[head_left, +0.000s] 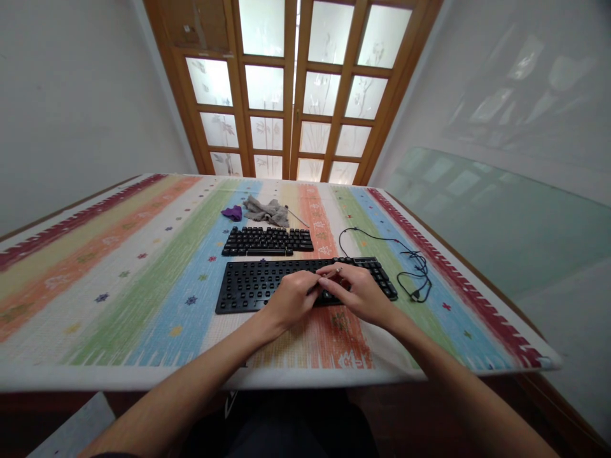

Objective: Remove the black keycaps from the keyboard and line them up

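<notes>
A black keyboard (248, 286) lies flat before me, its left and middle part stripped of keycaps. Keycaps are still in place at its right end. Over its right half my left hand (296, 294) and my right hand (356, 292) meet, fingertips together. Both are closed, thumbs and fingers pinched. A small, thin, shiny piece (336, 272) shows at my right fingers, too small to name. What lies between the fingertips is hidden. Just behind the keyboard, loose black keycaps (267, 240) are laid out in keyboard rows.
A grey cloth (266, 211) and a purple cloth (232, 213) lie crumpled behind the keycaps. The keyboard's black cable (414, 267) is looped on the right. A striped tablecloth (162, 318) covers the table; a glass panel (506, 222) stands along its right side.
</notes>
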A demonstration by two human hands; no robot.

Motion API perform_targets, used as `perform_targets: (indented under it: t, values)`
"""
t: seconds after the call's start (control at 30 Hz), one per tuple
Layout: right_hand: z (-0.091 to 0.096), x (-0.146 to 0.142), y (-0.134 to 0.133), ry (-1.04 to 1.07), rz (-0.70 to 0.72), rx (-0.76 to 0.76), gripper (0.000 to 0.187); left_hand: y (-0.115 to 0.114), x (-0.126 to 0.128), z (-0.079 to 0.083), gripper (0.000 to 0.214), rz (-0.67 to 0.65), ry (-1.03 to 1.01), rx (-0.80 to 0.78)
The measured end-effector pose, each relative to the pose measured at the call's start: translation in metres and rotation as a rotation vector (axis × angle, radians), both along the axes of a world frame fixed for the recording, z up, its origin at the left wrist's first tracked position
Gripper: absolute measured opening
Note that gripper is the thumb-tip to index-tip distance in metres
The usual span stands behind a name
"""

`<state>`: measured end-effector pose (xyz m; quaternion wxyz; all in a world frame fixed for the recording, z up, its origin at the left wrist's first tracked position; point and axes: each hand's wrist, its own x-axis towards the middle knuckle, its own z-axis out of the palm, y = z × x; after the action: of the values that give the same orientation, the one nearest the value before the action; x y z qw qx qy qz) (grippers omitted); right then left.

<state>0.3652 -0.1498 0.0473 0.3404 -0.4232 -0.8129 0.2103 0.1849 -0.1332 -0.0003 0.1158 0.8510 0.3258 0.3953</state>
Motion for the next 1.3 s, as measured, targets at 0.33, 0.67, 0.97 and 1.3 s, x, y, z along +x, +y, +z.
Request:
perform_targets:
  t: [0.33,0.67,0.97,1.3]
  values:
    - [0.008,0.008,0.002,-0.011,0.012,-0.01,0.02,0.003,-0.005,0.017,0.024,-0.154,0.017,-0.14]
    - [-0.002,0.009,0.006,0.084,0.062,-0.109,0.019,0.005,-0.007,0.013,0.019,-0.111,0.01,-0.115]
    - [0.002,0.026,0.008,-0.105,0.056,-0.105,0.017,0.005,-0.023,-0.002,0.041,-0.117,0.22,-0.149]
    - [-0.039,0.016,0.008,0.126,-0.055,-0.124,0.012,0.006,-0.029,-0.006,0.033,-0.138,0.339,-0.183]
